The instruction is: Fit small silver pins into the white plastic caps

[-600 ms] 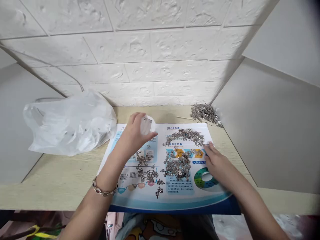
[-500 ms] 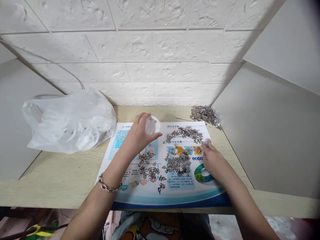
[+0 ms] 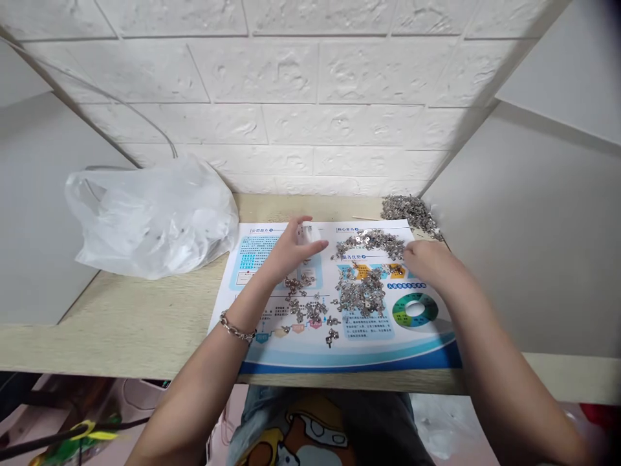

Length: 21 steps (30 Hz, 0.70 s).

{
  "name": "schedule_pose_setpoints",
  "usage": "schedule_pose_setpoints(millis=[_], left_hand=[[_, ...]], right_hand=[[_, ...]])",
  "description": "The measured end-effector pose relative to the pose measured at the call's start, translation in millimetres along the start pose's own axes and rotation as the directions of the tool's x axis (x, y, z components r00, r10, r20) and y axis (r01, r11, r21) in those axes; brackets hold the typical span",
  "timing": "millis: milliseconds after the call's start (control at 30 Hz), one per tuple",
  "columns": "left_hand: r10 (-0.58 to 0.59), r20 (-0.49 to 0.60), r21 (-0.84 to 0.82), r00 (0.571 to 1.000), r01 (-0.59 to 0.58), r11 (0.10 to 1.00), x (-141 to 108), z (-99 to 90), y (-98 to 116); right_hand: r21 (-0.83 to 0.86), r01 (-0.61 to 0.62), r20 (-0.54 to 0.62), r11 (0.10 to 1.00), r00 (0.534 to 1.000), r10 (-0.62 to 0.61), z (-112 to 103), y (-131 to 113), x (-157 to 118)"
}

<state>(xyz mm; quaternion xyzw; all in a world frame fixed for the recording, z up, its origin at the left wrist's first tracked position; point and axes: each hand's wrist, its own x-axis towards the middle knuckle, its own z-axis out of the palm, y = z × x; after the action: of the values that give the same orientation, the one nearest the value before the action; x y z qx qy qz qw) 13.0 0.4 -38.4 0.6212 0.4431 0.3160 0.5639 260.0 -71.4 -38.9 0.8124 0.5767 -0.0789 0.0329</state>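
Note:
My left hand (image 3: 290, 251) curves round a small, clear, round container (image 3: 312, 233), with thumb and fingers on either side; the hand partly hides it. Beneath and in front of this hand lies a loose scatter of small shiny metal parts (image 3: 306, 309). My right hand (image 3: 427, 260) is closed at the right end of a curved band of similar metal parts (image 3: 371, 242). Its fingertips are turned away, so what they hold, if anything, is hidden. Between my hands a denser heap of metal parts (image 3: 363, 294) rests on the printed sheet (image 3: 291, 358).
A white plastic bag (image 3: 158, 217) stands on the table (image 3: 160, 323) at the left. Another metal heap (image 3: 410, 213) sits at the back right corner. A white brick-patterned wall (image 3: 291, 123) closes the back, with grey panels (image 3: 528, 246) at both sides.
The view has shifted, so the table appears higher and further right. My left hand has tilted the container, whose round face now shows less. My right hand's fingers have curled closed.

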Motion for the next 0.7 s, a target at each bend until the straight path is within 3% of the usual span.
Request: schedule_pose_setpoints(millis=[100, 267, 467, 700], left_hand=[[-0.042, -0.001, -0.124, 0.999, 0.041, 0.991, 4.5, -0.1, -5.7], [-0.102, 0.022, -0.288, 0.995, 0.104, 0.952, 9.1, 1.1, -8.2], [-0.178, 0.023, -0.436, 0.984, 0.17, 0.884, 7.6, 8.6, -2.3], [-0.251, 0.018, -0.566, 0.968, 0.217, 0.795, 8.0, 6.1, -1.1]], right_hand=[[-0.011, 0.082, -0.164, 0.997, 0.983, -0.083, 2.2, -29.7, 5.5], [0.02, 0.334, -0.362, 0.942, 0.881, -0.305, 22.4, -62.2, 12.2], [0.059, 0.503, -0.369, 0.862, 0.814, -0.449, 37.4, -58.1, 17.9], [0.092, 0.529, -0.423, 0.844, 0.788, -0.448, 42.5, -69.7, 14.8]])
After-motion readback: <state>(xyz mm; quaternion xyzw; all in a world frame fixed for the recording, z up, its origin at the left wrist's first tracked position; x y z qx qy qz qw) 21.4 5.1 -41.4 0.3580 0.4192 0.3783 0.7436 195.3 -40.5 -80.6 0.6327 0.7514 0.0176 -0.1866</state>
